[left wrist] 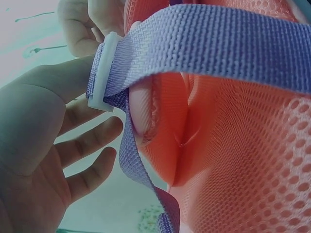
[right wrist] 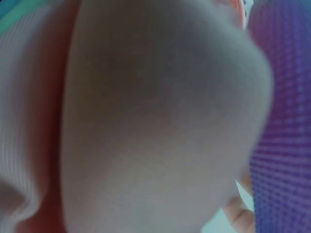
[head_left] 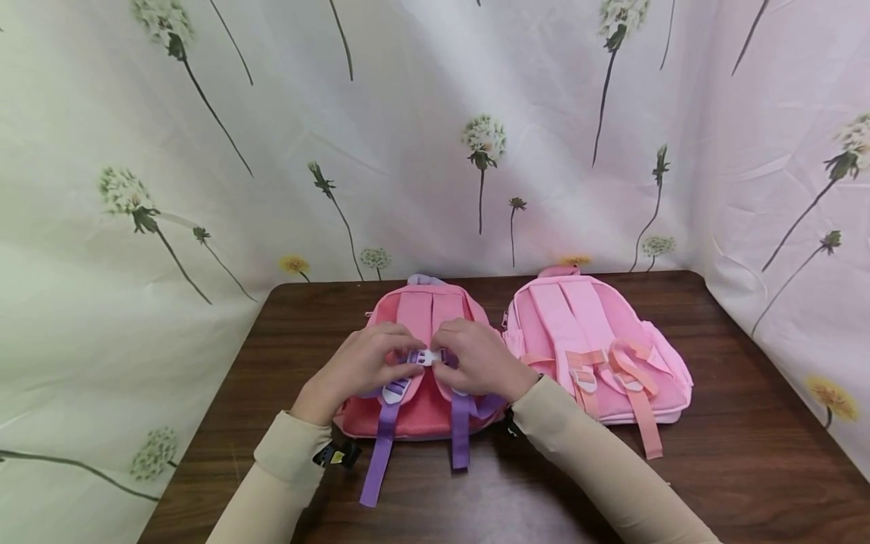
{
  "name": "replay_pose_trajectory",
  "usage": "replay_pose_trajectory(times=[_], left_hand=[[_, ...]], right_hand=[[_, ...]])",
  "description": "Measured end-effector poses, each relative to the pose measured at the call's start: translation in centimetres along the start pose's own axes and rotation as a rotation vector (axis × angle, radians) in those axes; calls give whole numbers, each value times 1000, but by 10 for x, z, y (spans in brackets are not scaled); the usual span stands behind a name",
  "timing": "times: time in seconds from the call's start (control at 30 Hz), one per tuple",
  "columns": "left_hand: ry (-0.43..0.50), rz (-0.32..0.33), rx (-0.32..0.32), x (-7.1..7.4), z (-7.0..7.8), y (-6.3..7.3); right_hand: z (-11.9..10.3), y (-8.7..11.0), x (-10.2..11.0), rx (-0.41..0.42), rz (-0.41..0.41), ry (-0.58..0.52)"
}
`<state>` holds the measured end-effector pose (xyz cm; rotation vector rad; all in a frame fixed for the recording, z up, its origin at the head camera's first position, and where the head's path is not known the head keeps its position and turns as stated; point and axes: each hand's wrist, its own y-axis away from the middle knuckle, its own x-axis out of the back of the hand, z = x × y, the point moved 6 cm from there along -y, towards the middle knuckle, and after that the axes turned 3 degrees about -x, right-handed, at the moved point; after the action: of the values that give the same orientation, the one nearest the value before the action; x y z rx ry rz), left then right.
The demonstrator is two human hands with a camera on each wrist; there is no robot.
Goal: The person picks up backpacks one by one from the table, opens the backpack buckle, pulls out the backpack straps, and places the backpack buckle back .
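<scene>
A coral-pink backpack (head_left: 430, 412) lies on the table with its shoulder straps facing up. Over the middle of it, a small white side-release buckle (head_left: 426, 357) sits between both hands. My left hand (head_left: 367, 361) pinches the buckle's left end with thumb and index finger. From the other side, my right hand (head_left: 479, 359) grips its right end. Purple webbing (head_left: 379, 461) hangs from the shoulder straps toward me. In the left wrist view, a white strap slider (left wrist: 103, 73) overlaps the left fingers, with purple webbing (left wrist: 218, 43) crossing above. Blurred skin hides most of the right wrist view.
A lighter pink backpack (head_left: 591, 317) with orange webbing (head_left: 642, 423) lies close by on the right, beside the right forearm. The dark wooden table (head_left: 272, 340) ends at a flower-printed cloth (head_left: 421, 166) behind and at the sides.
</scene>
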<state>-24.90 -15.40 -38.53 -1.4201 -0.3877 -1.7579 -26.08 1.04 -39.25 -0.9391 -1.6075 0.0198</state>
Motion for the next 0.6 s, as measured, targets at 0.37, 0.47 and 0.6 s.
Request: replay_pose_trajectory(times=[0.37, 0.47, 0.6], left_hand=[[-2, 25, -12, 1, 0, 0], [-4, 32, -14, 2, 0, 0], [3, 42, -9, 3, -1, 0]], right_hand=[[1, 1, 2, -16, -5, 24], [2, 1, 3, -31, -19, 33], [5, 2, 4, -59, -37, 27]])
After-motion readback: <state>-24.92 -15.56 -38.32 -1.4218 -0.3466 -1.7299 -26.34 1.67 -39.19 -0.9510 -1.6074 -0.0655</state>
